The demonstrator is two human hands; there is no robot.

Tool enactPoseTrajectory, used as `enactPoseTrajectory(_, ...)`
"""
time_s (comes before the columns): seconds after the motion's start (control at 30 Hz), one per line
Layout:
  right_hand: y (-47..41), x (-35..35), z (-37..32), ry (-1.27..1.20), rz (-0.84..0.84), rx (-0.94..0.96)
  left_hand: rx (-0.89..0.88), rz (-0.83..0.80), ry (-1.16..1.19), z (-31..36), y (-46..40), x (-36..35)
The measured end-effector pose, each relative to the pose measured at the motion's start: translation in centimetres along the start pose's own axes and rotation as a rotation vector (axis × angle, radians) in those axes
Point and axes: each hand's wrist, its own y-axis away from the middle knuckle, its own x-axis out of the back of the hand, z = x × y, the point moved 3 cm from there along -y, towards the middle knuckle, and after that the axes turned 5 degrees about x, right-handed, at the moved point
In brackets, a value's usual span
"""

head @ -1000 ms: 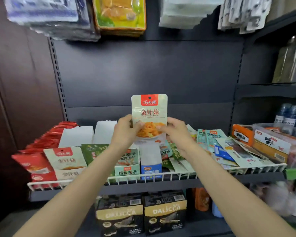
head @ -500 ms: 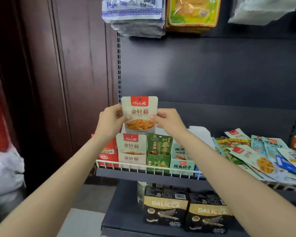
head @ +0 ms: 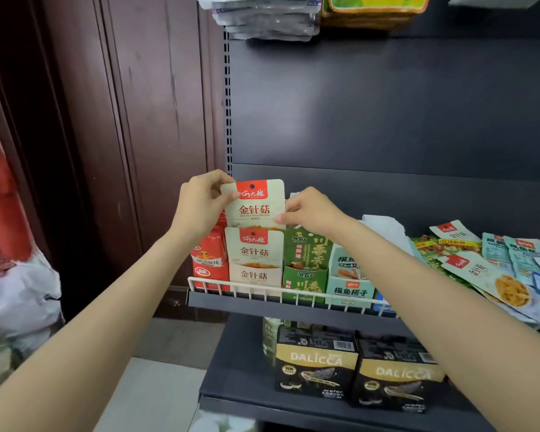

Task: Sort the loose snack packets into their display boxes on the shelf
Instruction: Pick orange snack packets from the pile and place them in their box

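Note:
A cream needle-mushroom packet point(head: 256, 204) with a red top label stands upright, its lower edge tucked behind the front packet in the matching cream display box point(head: 253, 275). My left hand point(head: 200, 204) pinches the packet's left edge and my right hand point(head: 309, 210) pinches its right edge. Beside that box stand a red box point(head: 209, 263), a green box point(head: 304, 269) and a pale teal box point(head: 349, 279). Loose packets point(head: 487, 269) lie in a heap on the right of the shelf.
A white wire rail point(head: 275, 291) runs along the shelf front. Black DALICCA wafer boxes point(head: 356, 369) sit on the lower shelf. Hanging bags point(head: 268, 17) crowd the top. A dark wooden wall point(head: 106, 135) and white sacks point(head: 16, 294) are on the left.
Both hands carried the mushroom packet left along the shelf and lowered it into the cream box. The camera view swung left with them.

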Motion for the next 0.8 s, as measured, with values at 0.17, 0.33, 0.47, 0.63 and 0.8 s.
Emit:
enactPoseTrajectory(0.17,-0.3,0.2,-0.3,0.017,-0.008,0.001,-0.011,-0.043,-0.045,0.1,-0.3,0.1)
enactPoseTrajectory(0.33,-0.3,-0.1,-0.5,0.109,-0.043,0.026,-0.005,-0.071,-0.074,0.1,-0.5,-0.1)
enactPoseTrajectory(0.47,-0.6,-0.1,-0.1,0.093,0.007,0.018,-0.033,-0.096,-0.129,0.5,-0.6,-0.7)
enactPoseTrajectory(0.63,-0.1,0.5,-0.1,-0.019,0.14,0.054,-0.032,-0.162,-0.168,0.6,-1.0,-0.6)
enactPoseTrajectory(0.8,0.0,-0.1,0.2,0.209,-0.06,0.061,0.041,-0.44,-0.298,-0.7,-0.8,-1.6)
